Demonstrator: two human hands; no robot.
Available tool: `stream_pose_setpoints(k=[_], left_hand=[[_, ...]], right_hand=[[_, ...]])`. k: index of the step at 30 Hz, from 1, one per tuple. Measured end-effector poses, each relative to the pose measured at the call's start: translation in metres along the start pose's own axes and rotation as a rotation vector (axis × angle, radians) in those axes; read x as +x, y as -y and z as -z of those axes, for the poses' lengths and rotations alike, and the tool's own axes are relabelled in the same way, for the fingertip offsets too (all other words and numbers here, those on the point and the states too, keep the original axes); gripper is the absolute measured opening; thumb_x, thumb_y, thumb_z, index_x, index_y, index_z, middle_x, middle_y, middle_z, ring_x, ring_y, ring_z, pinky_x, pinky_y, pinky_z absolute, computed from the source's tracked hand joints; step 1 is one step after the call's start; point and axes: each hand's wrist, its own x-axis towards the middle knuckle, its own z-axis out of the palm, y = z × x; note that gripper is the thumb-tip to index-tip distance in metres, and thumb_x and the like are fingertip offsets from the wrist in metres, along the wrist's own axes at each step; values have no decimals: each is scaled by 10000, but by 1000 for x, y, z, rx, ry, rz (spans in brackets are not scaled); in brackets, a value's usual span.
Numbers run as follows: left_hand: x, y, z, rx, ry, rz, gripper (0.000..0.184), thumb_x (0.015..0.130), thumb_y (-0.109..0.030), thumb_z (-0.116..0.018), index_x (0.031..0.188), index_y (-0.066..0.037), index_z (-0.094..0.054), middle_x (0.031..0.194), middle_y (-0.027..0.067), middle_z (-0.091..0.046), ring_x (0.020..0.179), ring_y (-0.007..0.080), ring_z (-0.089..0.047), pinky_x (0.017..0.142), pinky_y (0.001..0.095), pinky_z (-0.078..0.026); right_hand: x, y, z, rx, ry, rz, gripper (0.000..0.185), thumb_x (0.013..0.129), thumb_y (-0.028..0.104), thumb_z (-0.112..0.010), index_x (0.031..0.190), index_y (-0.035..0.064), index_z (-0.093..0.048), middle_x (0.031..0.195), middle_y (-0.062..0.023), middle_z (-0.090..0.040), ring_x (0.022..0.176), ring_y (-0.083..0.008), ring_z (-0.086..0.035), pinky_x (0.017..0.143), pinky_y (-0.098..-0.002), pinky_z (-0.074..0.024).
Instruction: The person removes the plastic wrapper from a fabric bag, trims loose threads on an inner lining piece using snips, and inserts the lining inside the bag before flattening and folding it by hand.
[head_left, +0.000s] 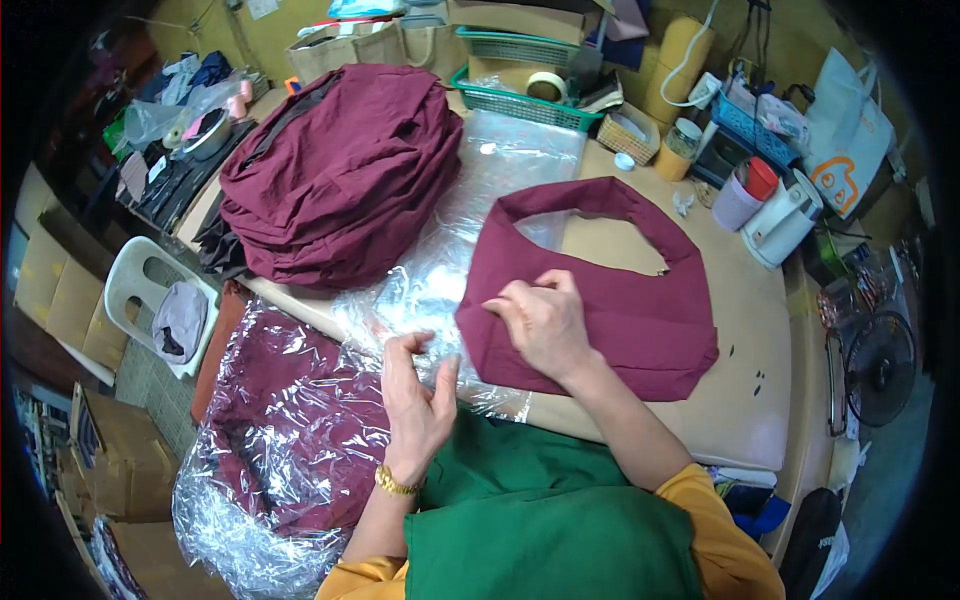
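A maroon shoulder bag [630,335] lies flat on the table, its strap looped toward the back. My right hand [545,325] is over the bag's left part, fingers curled together; whatever they may hold is too small to make out. To the left of the bag, my left hand [418,400] is raised near the table's front edge, thumb and fingers apart, with nothing in it. Clear plastic sheets [415,285] lie beside and partly under the bag. A large pile of maroon fabric [340,180] rests at the table's back left.
Plastic-wrapped maroon items [290,430] stand at the front left, near a white chair [125,280]. Green baskets [525,105], a wicker basket [628,133], a jar [680,150] and a white kettle [783,220] line the back and right. Cardboard boxes [130,460] are at the lower left.
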Motion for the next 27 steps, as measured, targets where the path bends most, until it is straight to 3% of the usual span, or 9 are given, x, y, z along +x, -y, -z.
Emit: stream_pose_setpoints(k=[1,4,6,9,12,13,20,22,27], left_hand=[[7,0,-11,-54,-27,-46,349,908,-105,-623,1208,37,-516,1147,222,-550,986,330,-564,875,423,-440],[30,12,-46,-77,54,-14,157,971,-110,-538,1060,-19,-631,913,156,-639,848,320,-596,796,419,-434],[34,27,-63,41,-20,4,225,1000,-177,-545,835,-31,-591,736,150,-584,712,309,-577,699,391,-433],[36,32,-64,-72,-107,-6,277,1037,-190,-501,823,-17,-534,656,155,-504,567,286,-491,565,383,-424],[38,46,-59,-14,-55,25,276,1035,-175,-498,818,-5,-517,666,179,-513,575,313,-508,578,394,-427],[39,48,-57,-3,-4,66,276,1034,-174,-496,819,-2,-514,680,197,-522,591,350,-515,579,407,-426],[42,63,-65,56,57,110,290,1040,-202,-481,829,-5,-509,704,230,-540,620,398,-534,592,459,-422],[41,53,-62,112,106,74,236,1026,-197,-508,874,-18,-530,705,216,-548,622,393,-550,588,466,-424],[53,-17,-63,322,57,-292,331,916,-232,-660,1140,-14,-550,1133,222,-593,997,374,-585,849,458,-443]], right_hand=[[-2,7,-3,-1,7,-3,176,893,216,-684,773,99,-630,612,-43,-622,583,-224,-617,785,-374,-417],[-6,19,-8,0,-57,62,182,893,239,-677,946,75,-619,766,-55,-660,690,-230,-637,856,-407,-403],[-18,12,4,-139,-1,60,365,857,357,-707,1044,65,-591,809,-70,-656,731,-229,-640,893,-425,-389],[-45,-19,48,-325,214,13,569,781,591,-668,986,65,-598,676,-28,-586,635,-190,-608,872,-421,-400],[-60,-69,110,-517,189,90,473,746,523,-746,638,99,-566,601,-42,-545,557,-233,-551,697,-393,-446],[-75,-93,122,-522,170,-92,464,743,478,-776,613,101,-540,544,-50,-514,527,-272,-526,615,-384,-448],[-90,-99,153,-144,44,-374,434,748,326,-832,613,50,-524,489,-104,-493,439,-267,-509,470,-375,-410],[-107,-109,152,-38,65,-648,428,773,286,-826,618,26,-522,502,-110,-496,442,-262,-500,452,-368,-393],[-116,-110,137,85,40,-624,401,795,243,-813,627,19,-527,514,-128,-509,442,-271,-492,459,-382,-387]])
